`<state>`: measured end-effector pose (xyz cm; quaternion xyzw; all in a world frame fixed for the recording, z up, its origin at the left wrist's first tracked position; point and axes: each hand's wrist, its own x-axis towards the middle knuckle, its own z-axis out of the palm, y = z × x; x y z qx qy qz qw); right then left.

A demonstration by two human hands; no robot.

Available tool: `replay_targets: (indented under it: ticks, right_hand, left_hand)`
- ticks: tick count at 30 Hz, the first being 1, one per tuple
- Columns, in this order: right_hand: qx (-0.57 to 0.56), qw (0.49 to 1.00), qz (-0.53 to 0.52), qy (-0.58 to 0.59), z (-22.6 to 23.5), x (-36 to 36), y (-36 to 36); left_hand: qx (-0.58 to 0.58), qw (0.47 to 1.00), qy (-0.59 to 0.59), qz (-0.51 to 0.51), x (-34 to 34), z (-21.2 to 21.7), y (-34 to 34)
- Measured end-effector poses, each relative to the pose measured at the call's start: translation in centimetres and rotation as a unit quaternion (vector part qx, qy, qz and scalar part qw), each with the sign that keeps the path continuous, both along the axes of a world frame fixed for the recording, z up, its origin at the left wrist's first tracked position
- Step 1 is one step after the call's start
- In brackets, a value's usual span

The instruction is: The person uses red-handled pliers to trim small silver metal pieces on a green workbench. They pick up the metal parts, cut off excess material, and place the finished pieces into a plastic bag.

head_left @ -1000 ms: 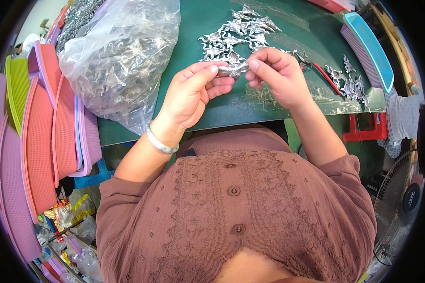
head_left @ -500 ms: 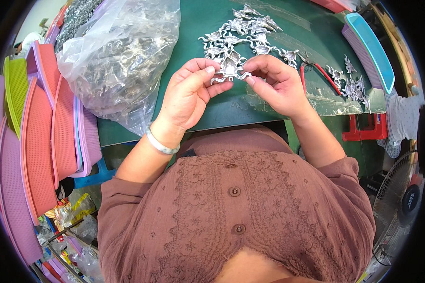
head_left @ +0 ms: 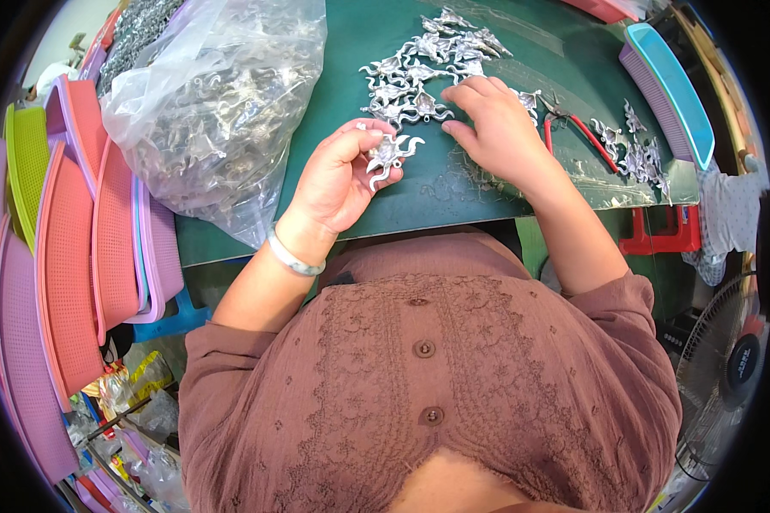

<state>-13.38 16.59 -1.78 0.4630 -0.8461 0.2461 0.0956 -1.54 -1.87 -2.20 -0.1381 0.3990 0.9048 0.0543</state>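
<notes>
My left hand (head_left: 338, 175) is closed on a silver metal casting (head_left: 388, 156) with curling, horn-like points, pinched by the thumb and fingers above the table's near part. To its right, my right hand (head_left: 506, 128) is open, thumb apart from the bent fingers, with the fingertips at the edge of a loose pile of similar castings (head_left: 421, 73). One casting (head_left: 426, 104) lies just left of the right fingertips. Part of the pile is hidden behind that hand. Right of it lie cutting pliers (head_left: 592, 144) with red handles.
A clear plastic bag (head_left: 222, 128) full of castings rests on the green table (head_left: 359, 34) at left. More castings (head_left: 642, 162) lie near the right edge, by a purple and blue basket (head_left: 672, 94). Stacked plastic baskets (head_left: 68, 274) stand far left; a fan (head_left: 727, 359) stands right.
Both hands were together on one casting. They have parted: my left hand now holds a casting turned sideways, and my right hand has moved up to the pile, fingers extended.
</notes>
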Motion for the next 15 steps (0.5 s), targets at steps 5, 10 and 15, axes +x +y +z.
replay_targets:
  ticks: [5,10,15]
  right_hand:
    - [0.071,0.996,-0.01,0.043,-0.4,-0.5,-0.6]
    - [0.024,0.999,0.019,0.021,-0.6,-0.6,-0.3]
    - [-0.047,0.995,0.068,-0.049,0.5,-0.4,0.5]
  left_hand:
    - [0.006,1.0,-0.016,-0.023,0.0,0.4,0.0]
    - [-0.066,0.997,-0.009,-0.031,0.0,0.5,0.3]
    - [-0.154,0.988,-0.023,0.001,0.0,0.7,0.7]
